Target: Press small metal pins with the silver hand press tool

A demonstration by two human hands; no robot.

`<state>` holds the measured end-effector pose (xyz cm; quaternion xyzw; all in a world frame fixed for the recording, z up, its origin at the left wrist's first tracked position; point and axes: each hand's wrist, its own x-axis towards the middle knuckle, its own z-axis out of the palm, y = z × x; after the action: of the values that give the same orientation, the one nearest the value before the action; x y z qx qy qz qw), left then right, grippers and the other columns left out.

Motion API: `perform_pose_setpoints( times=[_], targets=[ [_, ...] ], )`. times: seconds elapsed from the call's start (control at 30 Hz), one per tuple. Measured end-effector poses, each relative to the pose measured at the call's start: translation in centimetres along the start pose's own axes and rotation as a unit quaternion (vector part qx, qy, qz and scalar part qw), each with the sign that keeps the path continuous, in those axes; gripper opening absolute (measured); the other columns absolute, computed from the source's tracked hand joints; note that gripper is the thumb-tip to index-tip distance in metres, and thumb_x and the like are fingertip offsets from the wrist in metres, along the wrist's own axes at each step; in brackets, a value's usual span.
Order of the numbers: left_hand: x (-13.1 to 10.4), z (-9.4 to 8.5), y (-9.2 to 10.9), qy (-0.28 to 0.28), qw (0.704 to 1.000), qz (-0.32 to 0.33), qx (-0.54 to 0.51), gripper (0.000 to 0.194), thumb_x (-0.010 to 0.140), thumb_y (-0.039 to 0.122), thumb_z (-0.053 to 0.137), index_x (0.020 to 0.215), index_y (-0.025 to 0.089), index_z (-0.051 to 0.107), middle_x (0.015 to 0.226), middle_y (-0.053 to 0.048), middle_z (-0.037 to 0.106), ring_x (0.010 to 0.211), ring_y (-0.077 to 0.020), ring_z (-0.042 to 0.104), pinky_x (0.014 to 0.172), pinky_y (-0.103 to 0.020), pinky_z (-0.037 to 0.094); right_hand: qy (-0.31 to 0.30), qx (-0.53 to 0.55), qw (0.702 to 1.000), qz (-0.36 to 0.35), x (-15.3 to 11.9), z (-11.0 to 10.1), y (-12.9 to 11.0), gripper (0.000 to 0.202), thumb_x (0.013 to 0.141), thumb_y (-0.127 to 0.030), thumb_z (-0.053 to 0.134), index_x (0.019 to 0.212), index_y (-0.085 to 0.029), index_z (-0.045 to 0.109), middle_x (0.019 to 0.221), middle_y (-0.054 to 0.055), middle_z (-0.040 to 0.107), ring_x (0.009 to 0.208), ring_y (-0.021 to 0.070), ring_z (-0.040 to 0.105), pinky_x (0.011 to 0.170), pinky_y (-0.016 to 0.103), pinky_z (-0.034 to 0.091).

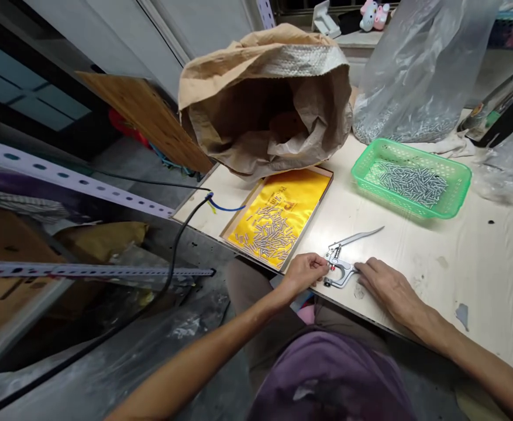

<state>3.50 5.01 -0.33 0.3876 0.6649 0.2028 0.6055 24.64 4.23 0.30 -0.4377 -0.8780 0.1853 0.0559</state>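
Note:
Metal hand pliers point(343, 271) lie near the table's front edge, one long handle pointing to the back right. My left hand point(305, 272) is at their left side, fingers pinched together by the jaw with a small red part; what they hold is too small to make out. My right hand point(385, 283) rests on the table at the right, its fingertips closed on the pliers' lower handle. Left of the pliers, a shallow tray point(309, 221) lined with yellow cloth point(289, 196) holds many small metal pieces point(271, 237).
A green basket point(457, 202) of metal pieces stands at the right. Behind are an open brown paper sack point(265, 111), a clear plastic bag point(418, 76) and a kettle point(502, 108). A black cable point(171, 263) runs over the table's left edge.

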Motion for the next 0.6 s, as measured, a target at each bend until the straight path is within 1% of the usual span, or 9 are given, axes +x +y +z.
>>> perform_pose_setpoints(
  times=[0.17, 0.23, 0.43, 0.6],
  targets=[
    [-0.1, 0.3, -0.3, 0.009, 0.999, -0.046, -0.007, 0.005, 0.072, 0.014, 0.059, 0.068, 0.012, 0.058, 0.04, 0.009, 0.042, 0.033, -0.0027, 0.033, 0.032, -0.014, 0.024, -0.015, -0.043, 0.999, 0.011, 0.0, 0.5, -0.1, 0.018, 0.087, -0.013, 0.045, 0.101, -0.018, 0.055, 0.087, 0.006, 0.056, 0.077, 0.0195, 0.053, 0.063, 0.03, 0.04],
    [-0.2, 0.5, -0.2, 0.003, 0.998, -0.065, -0.009, 0.005, 0.073, 0.013, 0.059, 0.068, 0.012, 0.058, 0.041, 0.009, 0.043, 0.032, -0.0021, 0.031, 0.031, -0.014, 0.021, -0.01, -0.052, 0.998, 0.015, 0.0, 0.7, -0.1, 0.019, 0.087, -0.011, 0.045, 0.102, -0.018, 0.055, 0.086, 0.006, 0.056, 0.078, 0.02, 0.052, 0.062, 0.03, 0.039],
    [0.0, 0.6, 0.0, -0.006, 0.996, -0.091, 0.016, 0.008, 0.074, 0.016, 0.061, 0.068, 0.012, 0.058, 0.042, 0.009, 0.046, 0.029, -0.002, 0.035, 0.03, -0.014, 0.021, 0.003, -0.061, 0.998, 0.002, -0.1, 1.1, -0.3, 0.024, 0.085, -0.008, 0.046, 0.106, -0.018, 0.053, 0.085, 0.007, 0.055, 0.079, 0.0212, 0.052, 0.063, 0.031, 0.037],
    [0.3, 0.3, 0.5, -0.06, 0.99, -0.119, 0.036, 0.014, 0.076, 0.015, 0.059, 0.063, 0.012, 0.056, 0.041, 0.008, 0.048, 0.026, -0.0027, 0.036, 0.028, -0.015, 0.021, -0.017, -0.092, 0.996, 0.011, 0.0, 1.0, -0.4, 0.022, 0.085, -0.006, 0.045, 0.101, -0.019, 0.054, 0.084, 0.006, 0.055, 0.078, 0.0201, 0.051, 0.062, 0.029, 0.036]
  ],
)
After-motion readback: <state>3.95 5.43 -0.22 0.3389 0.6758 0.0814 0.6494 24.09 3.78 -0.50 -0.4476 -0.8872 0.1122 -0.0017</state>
